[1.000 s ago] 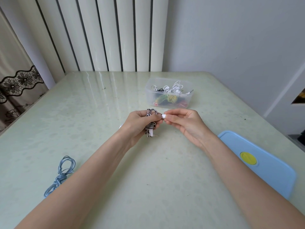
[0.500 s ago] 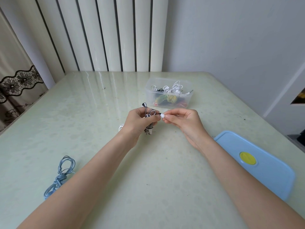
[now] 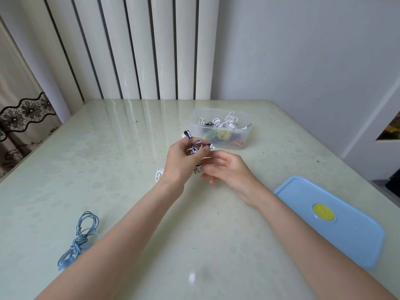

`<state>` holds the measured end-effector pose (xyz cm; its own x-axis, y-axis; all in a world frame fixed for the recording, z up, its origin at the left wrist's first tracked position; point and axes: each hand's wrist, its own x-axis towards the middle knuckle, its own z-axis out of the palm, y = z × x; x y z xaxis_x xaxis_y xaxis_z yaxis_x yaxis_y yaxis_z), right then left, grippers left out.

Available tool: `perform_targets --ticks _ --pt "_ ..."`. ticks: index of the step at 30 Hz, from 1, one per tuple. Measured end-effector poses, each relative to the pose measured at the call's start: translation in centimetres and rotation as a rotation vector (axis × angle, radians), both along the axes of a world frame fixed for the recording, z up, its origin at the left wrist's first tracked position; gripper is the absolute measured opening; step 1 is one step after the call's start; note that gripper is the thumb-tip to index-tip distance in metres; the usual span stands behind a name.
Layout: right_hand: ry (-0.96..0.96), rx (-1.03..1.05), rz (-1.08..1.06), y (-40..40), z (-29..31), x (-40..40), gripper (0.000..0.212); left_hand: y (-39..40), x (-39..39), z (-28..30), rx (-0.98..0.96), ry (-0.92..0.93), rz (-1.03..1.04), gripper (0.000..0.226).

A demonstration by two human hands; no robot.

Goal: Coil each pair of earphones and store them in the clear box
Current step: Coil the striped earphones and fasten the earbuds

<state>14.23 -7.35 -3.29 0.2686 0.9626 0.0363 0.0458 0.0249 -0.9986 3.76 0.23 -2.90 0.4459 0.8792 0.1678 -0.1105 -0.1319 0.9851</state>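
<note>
My left hand (image 3: 180,161) is shut on a coiled pair of black-and-white striped earphones (image 3: 195,148). Both earbuds stick out above my fingers, and the coil's lower end hangs below my palm. My right hand (image 3: 225,167) sits just right of the coil with its fingers loosely apart, holding nothing. The clear box (image 3: 242,137) stands a short way behind the hands and holds several coiled earphones, white and coloured. A blue pair of earphones (image 3: 81,237) lies loose at the near left. A white pair (image 3: 159,173) peeks out from behind my left wrist.
The box's blue lid (image 3: 337,224) with a yellow disc lies flat at the right near the table edge. The pale green table (image 3: 108,161) meets vertical blinds at the back and a lace curtain at the left.
My right hand has let go of the white earbud and dropped lower, beside the coil. Both earbuds now stand free above my left hand.
</note>
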Motion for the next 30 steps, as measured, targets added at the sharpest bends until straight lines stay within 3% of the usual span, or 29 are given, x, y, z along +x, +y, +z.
perform_targets --ticks 2,5,8,14,30 --pt "-0.036 0.007 -0.075 0.3 0.1 -0.4 0.018 0.2 0.0 -0.1 0.008 0.007 0.015 0.011" --pt "-0.330 0.104 -0.253 -0.1 0.6 -0.3 0.012 0.7 -0.4 -0.8 0.043 0.061 0.101 0.015" --pt "-0.564 0.246 -0.091 -1.4 2.2 -1.0 0.011 1.2 -0.4 -1.0 0.154 0.124 0.109 0.012" --pt "-0.838 0.106 0.111 -2.7 1.2 -4.9 0.013 1.0 -1.0 -1.6 0.161 0.100 0.125 0.018" --pt "-0.851 0.021 0.064 -10.0 0.6 -8.9 0.009 -7.9 -7.0 -0.7 0.189 0.188 0.102 0.019"
